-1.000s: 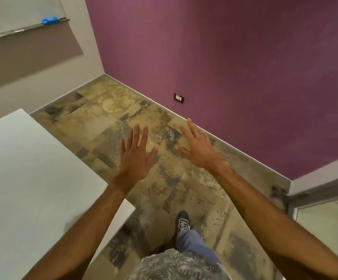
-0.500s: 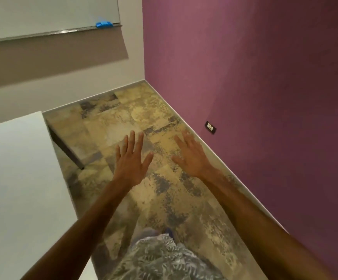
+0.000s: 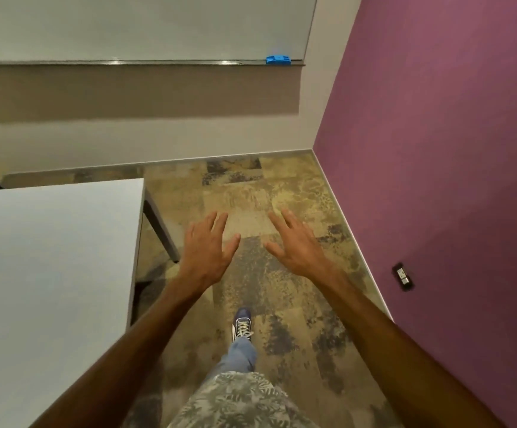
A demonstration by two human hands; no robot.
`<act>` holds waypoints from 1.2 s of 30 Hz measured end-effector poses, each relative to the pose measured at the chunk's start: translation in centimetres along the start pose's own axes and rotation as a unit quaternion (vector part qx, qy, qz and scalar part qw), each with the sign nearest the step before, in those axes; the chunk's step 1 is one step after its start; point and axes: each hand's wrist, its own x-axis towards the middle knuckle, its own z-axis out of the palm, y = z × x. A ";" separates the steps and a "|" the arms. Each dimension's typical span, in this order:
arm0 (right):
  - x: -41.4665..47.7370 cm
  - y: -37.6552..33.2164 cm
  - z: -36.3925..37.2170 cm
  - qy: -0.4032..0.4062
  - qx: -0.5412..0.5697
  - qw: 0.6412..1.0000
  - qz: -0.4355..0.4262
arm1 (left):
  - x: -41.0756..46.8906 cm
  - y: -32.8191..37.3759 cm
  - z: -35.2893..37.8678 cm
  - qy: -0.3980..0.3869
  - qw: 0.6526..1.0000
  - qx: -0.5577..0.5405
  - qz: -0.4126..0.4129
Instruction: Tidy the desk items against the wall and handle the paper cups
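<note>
My left hand and my right hand are stretched out in front of me over the floor, palms down, fingers spread, holding nothing. A white desk fills the left side; its visible top is bare apart from a sliver of something red at the far left edge. No paper cups or desk items are in view. The left hand hangs just right of the desk's corner, not touching it.
A purple wall with a dark socket runs along the right. A whiteboard with a blue eraser on its ledge hangs on the far wall. Patterned floor lies between desk and wall; my foot steps forward.
The view has swung left: the whiteboard wall now faces me and the purple wall has slid to the right. Both hands stay open and spread in front of me.
</note>
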 end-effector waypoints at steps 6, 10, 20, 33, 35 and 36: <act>14.6 -0.5 -2.4 -0.029 -0.020 0.998 -0.051 | 12.1 -4.5 -0.6 -0.002 0.999 0.012 -0.052; 22.9 -1.3 -3.9 -0.025 -0.037 0.995 -0.089 | 18.7 -6.8 -1.6 -0.012 0.997 0.029 -0.068; 41.4 -2.8 -4.7 -0.054 -0.062 0.980 -0.184 | 30.2 -12.6 -3.5 0.009 0.985 0.040 -0.168; 68.6 -6.9 -6.0 -0.110 -0.092 0.926 -0.350 | 48.2 -20.5 -4.8 0.051 0.943 0.046 -0.325; 71.6 -8.2 -6.0 -0.121 -0.098 0.914 -0.375 | 50.0 -21.5 -5.6 0.059 0.933 0.043 -0.354; 73.0 -9.0 -5.9 -0.127 -0.099 0.907 -0.388 | 50.7 -22.1 -6.0 0.066 0.927 0.039 -0.367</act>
